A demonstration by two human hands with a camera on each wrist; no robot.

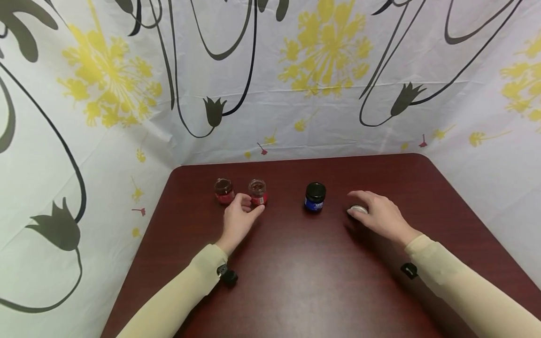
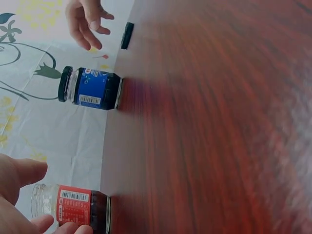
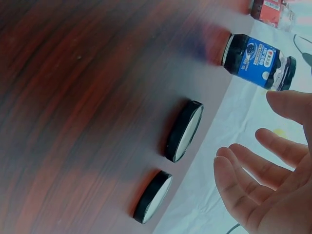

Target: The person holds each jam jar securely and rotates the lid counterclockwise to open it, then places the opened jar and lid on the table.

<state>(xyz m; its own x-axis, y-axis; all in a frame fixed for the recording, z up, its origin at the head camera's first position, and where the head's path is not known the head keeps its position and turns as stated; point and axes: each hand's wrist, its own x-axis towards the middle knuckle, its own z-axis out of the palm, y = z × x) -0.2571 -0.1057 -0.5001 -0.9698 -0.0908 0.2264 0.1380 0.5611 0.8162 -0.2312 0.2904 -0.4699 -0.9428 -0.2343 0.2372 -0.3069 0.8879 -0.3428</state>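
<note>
My left hand (image 1: 237, 220) is beside an uncapped glass jar (image 1: 258, 188) with a red label. In the left wrist view, thumb and fingers are spread about this jar (image 2: 74, 207), with a gap below the thumb; the fingertips overlap its label. My right hand (image 1: 383, 217) hovers with parted fingers over the right side of the table, holding nothing. Below it, the right wrist view has two black-rimmed jar lids, a farther lid (image 3: 184, 131) and a nearer lid (image 3: 153, 197), lying with pale insides up. In the head view one lid (image 1: 359, 209) shows, partly hidden by the hand.
A second uncapped red-labelled jar (image 1: 223, 191) stands left of the first. Between my hands stands a blue-labelled jar (image 1: 315, 197) with its black lid on. The dark red wooden table (image 1: 296, 281) ends at a patterned white cloth (image 1: 270, 122).
</note>
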